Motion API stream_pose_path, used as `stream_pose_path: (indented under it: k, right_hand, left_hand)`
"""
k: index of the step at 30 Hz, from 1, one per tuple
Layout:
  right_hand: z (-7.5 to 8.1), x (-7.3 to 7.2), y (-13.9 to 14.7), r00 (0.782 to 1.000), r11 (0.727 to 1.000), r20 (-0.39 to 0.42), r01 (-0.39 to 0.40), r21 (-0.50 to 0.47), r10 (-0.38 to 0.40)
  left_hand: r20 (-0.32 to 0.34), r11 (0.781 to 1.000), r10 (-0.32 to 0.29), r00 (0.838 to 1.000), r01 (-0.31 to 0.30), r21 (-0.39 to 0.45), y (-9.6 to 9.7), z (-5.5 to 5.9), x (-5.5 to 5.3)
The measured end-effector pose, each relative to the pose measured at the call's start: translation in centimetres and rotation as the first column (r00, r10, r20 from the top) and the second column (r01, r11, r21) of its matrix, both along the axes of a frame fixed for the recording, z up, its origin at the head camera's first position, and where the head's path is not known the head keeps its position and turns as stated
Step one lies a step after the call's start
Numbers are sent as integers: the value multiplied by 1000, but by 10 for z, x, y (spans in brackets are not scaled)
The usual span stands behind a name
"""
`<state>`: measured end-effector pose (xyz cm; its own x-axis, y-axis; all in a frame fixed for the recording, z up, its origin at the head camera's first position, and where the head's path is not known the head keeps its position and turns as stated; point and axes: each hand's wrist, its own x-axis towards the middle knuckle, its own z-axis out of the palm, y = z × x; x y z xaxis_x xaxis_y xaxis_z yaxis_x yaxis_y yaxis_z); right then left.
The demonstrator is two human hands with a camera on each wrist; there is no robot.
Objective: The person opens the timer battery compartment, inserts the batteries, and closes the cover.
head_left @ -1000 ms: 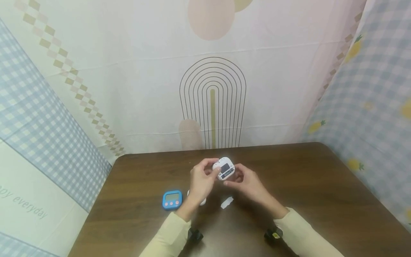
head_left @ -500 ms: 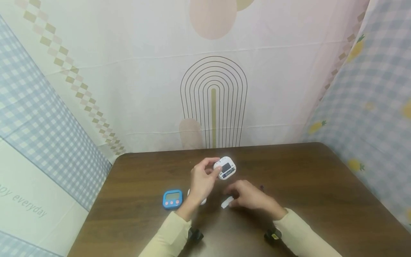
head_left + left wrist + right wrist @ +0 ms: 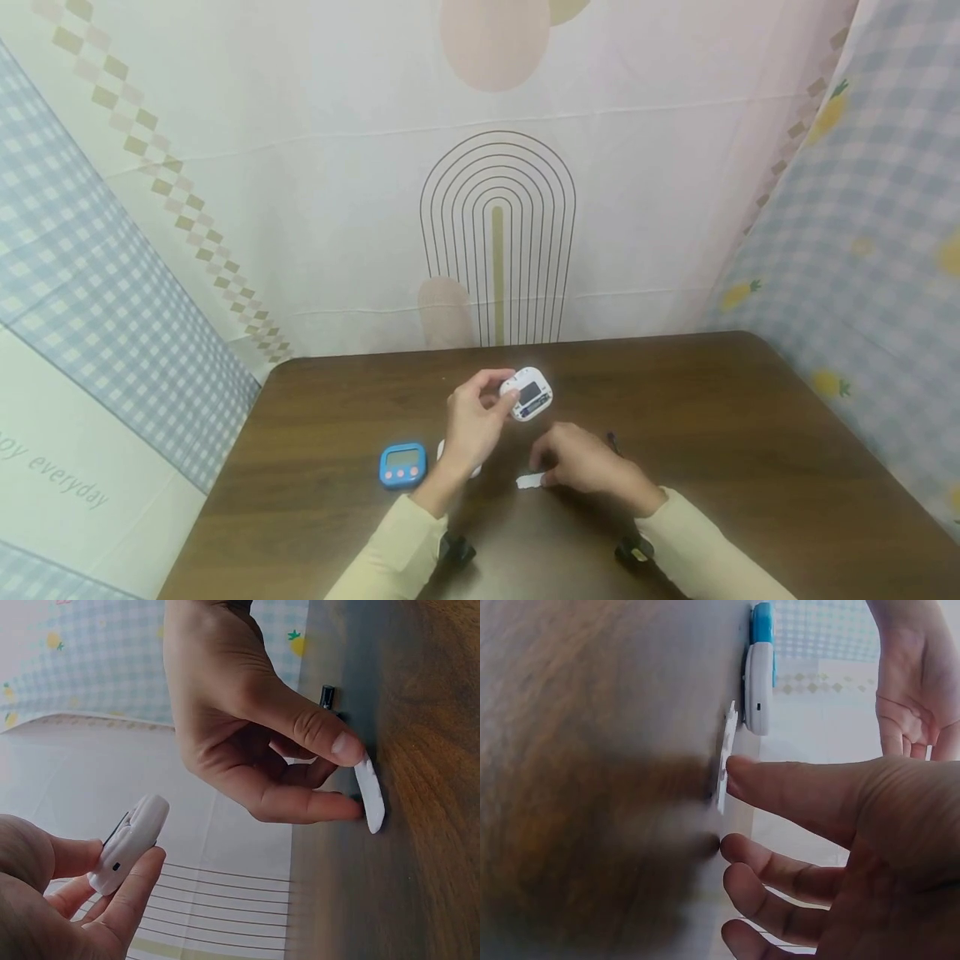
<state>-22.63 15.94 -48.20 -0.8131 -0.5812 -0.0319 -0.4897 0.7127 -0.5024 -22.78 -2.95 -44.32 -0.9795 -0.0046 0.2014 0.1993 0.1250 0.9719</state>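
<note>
My left hand [image 3: 476, 421] holds a white kitchen timer [image 3: 536, 385] above the table, thumb on its back and fingers behind. That back, with a dark square and an uncovered battery slot along its lower edge, shows in the head view. Down at the table, my right hand [image 3: 585, 458] has thumb and index finger on a white battery cover [image 3: 370, 796], seemingly pinching it by its edges. The other right fingers are bent and hold nothing. A second white timer [image 3: 759, 688] lies on the table, mostly hidden behind my left wrist in the head view.
A blue timer [image 3: 402, 465] with pink buttons lies left of my left wrist. Behind my right hand is a small dark cylindrical thing [image 3: 327, 696], its kind unclear. The brown wooden table [image 3: 675, 392] ends at patterned cloth hangings [image 3: 360, 208] at the back and sides.
My right hand has left the held timer and come down to the battery cover, which has turned slightly on the table. My left hand keeps the timer almost still.
</note>
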Motion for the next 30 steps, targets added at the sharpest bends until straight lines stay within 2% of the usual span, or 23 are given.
stream_pose_path:
  k: [7,16,23,30]
  right_hand:
    - [-1,1,-1,999,999,-41,17,44,-15]
    - [-3,2,-5,1000,999,-14,18,44,-18]
    - [-3,5,-7,1000,998,-26,12,54,-11]
    - [-3,5,-6,1000,1000,7,17,22,-17]
  left_hand:
    - [3,1000,-3,1000,3,-2,0,0,0]
    - [-4,1000,0,1000,-1,-20,-1,0,0]
    - [-9,1000,0,1000,0,-31,0,-2,0]
    - [-9,1000,2,1000,-2,-18,0,-3,-1]
